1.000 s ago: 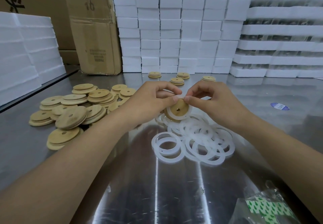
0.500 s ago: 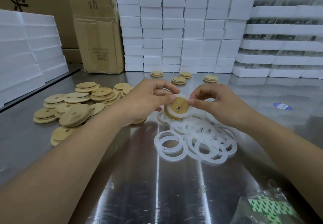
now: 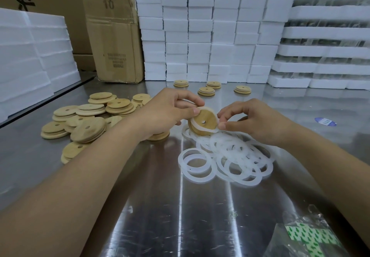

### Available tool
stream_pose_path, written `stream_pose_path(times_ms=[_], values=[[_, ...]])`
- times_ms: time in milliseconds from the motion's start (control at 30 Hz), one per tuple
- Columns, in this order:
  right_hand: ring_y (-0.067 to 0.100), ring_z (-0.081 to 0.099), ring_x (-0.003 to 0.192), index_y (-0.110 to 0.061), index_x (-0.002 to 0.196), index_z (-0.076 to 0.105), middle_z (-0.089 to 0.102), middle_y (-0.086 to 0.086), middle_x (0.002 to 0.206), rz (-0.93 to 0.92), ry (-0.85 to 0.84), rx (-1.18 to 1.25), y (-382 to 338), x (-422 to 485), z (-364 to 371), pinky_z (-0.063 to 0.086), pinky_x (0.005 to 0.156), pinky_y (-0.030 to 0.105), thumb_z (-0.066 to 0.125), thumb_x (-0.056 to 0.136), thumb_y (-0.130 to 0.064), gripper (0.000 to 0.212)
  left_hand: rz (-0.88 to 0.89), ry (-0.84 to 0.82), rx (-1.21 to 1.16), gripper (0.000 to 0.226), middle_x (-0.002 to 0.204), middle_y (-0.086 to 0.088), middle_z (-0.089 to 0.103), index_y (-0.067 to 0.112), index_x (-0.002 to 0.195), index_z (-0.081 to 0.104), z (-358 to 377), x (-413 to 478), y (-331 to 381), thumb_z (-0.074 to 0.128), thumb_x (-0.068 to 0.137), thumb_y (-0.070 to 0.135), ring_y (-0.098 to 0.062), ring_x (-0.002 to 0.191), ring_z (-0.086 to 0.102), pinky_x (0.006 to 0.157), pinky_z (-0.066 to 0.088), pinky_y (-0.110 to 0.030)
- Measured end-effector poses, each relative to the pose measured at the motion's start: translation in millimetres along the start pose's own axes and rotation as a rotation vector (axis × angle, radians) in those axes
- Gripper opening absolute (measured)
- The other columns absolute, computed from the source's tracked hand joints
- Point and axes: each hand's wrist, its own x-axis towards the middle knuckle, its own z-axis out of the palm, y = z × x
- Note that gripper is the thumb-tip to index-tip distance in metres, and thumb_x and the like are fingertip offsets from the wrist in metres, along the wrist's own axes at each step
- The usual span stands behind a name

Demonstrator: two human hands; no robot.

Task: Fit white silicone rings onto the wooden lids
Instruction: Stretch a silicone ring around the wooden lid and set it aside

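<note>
A stack of white foam slabs [image 3: 30, 56] stood at the far left of the frame, along the edge of the steel table [image 3: 140, 216]. To its right, at the upper left, a worn cardboard box [image 3: 114, 40] stood upright. Below the box, a loose pile of wooden lids [image 3: 86, 120] lay on the table, overlapping, each with a small hole.

The left hand [image 3: 166, 114] was raised just right of that pile. Its thumb and curled fingers pinched the upper left rim of the held lid [image 3: 203, 121], which sat tilted at the centre of the frame, face toward the camera. A white silicone ring [image 3: 202, 130] lay around the lid's left and lower rim. Whether it was seated all the way round could not be determined. The right hand [image 3: 252, 122] was at the lid's right edge, thumb and forefinger pinching the ring there.

Below the held lid and the right hand, a heap of loose rings [image 3: 226, 156] lay overlapping on the table. Behind the hands, four small lid stacks [image 3: 206, 91] sat well apart in front of a wall of foam blocks [image 3: 200, 26]. Foam trays [image 3: 328, 36] were stacked at the upper right. A blue sticker [image 3: 325, 121] lay on the table at the right, and a plastic bag [image 3: 308, 236] at the lower right.
</note>
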Motion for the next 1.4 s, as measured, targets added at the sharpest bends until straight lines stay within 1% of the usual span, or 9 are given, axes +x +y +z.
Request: stream_pose_path(times_ms=[100, 233, 300, 400, 533, 667, 933, 1200, 1400], values=[[-0.005, 0.071, 0.086, -0.024, 0.081, 0.082, 0.078, -0.015, 0.108, -0.009, -0.007, 0.013, 2, 1, 5, 0.049, 0.073, 0.008, 0.084, 0.088, -0.025, 0.008, 0.002, 0.011, -0.008, 0.014, 0.102, 0.015, 0.083, 0.035, 0.112, 0.076, 1, -1, 0, 0.073, 0.103, 0.026, -0.002, 0.099, 0.076, 0.082, 0.051, -0.030], [-0.008, 0.069, 0.079, -0.024, 0.078, 0.081, 0.079, -0.018, 0.106, 0.015, 0.020, 0.009, 1, 0, 5, 0.045, 0.066, 0.003, 0.087, 0.086, -0.027, 0.010, 0.007, 0.036, -0.025, 0.014, 0.101, 0.015, 0.083, 0.034, 0.113, 0.076, 7, -2, 0, 0.074, 0.102, 0.026, -0.001, 0.100, 0.075, 0.081, 0.054, -0.027], [-0.009, 0.067, 0.076, -0.025, 0.080, 0.079, 0.078, -0.016, 0.104, 0.026, 0.041, -0.022, -2, -1, 5, 0.045, 0.067, 0.008, 0.085, 0.087, -0.030, 0.010, 0.032, 0.051, -0.017, 0.014, 0.100, 0.014, 0.083, 0.033, 0.113, 0.076, 10, -2, 0, 0.073, 0.102, 0.025, -0.001, 0.098, 0.075, 0.079, 0.058, -0.025], [0.000, 0.071, 0.094, -0.022, 0.096, 0.072, 0.077, -0.009, 0.099, 0.006, 0.096, 0.039, -7, -3, 9, 0.051, 0.086, 0.025, 0.080, 0.090, -0.030, 0.013, 0.063, 0.049, -0.027, 0.014, 0.101, 0.014, 0.083, 0.034, 0.114, 0.076, 16, -2, -1, 0.073, 0.103, 0.027, -0.003, 0.099, 0.076, 0.084, 0.062, -0.030], [0.010, 0.075, 0.098, -0.023, 0.113, 0.069, 0.079, -0.004, 0.099, -0.068, 0.132, 0.117, -14, -3, 14, 0.058, 0.092, 0.030, 0.081, 0.093, -0.029, 0.024, 0.160, 0.085, -0.040, 0.015, 0.105, 0.015, 0.082, 0.030, 0.112, 0.079, 29, -3, 0, 0.078, 0.099, 0.025, -0.004, 0.101, 0.077, 0.091, 0.060, -0.031], [0.016, 0.077, 0.089, -0.018, 0.104, 0.073, 0.080, 0.000, 0.091, -0.058, 0.140, 0.133, -13, -2, 13, 0.061, 0.093, 0.039, 0.082, 0.091, -0.025, 0.018, 0.133, 0.261, -0.004, 0.015, 0.097, 0.014, 0.081, 0.031, 0.099, 0.081, 26, -2, -2, 0.090, 0.087, 0.030, -0.012, 0.085, 0.079, 0.088, 0.064, -0.037], [0.018, 0.077, 0.086, -0.019, 0.101, 0.073, 0.079, 0.001, 0.089, -0.017, 0.155, 0.113, -11, -2, 11, 0.062, 0.090, 0.040, 0.084, 0.089, -0.029, 0.019, 0.030, 0.298, 0.034, 0.014, 0.082, 0.017, 0.081, 0.027, 0.094, 0.088, 26, -2, 2, 0.094, 0.082, 0.029, -0.001, 0.085, 0.077, 0.087, 0.059, -0.027], [0.027, 0.076, 0.091, -0.015, 0.104, 0.072, 0.078, 0.006, 0.095, -0.020, 0.129, 0.126, -10, 1, 11, 0.059, 0.096, 0.051, 0.083, 0.089, -0.027, 0.022, -0.093, 0.240, -0.092, 0.007, 0.081, 0.010, 0.082, 0.024, 0.088, 0.087, 23, -2, 4, 0.092, 0.083, 0.023, 0.007, 0.077, 0.073, 0.071, 0.050, -0.014], [0.031, 0.074, 0.095, -0.016, 0.104, 0.073, 0.078, 0.003, 0.094, -0.023, 0.093, 0.115, -8, 1, 8, 0.055, 0.099, 0.058, 0.081, 0.091, -0.028, 0.020, -0.196, 0.138, -0.128, 0.004, 0.088, 0.008, 0.083, 0.028, 0.083, 0.087, 10, -3, 3, 0.089, 0.087, 0.027, -0.001, 0.093, 0.077, 0.082, 0.049, -0.027]])
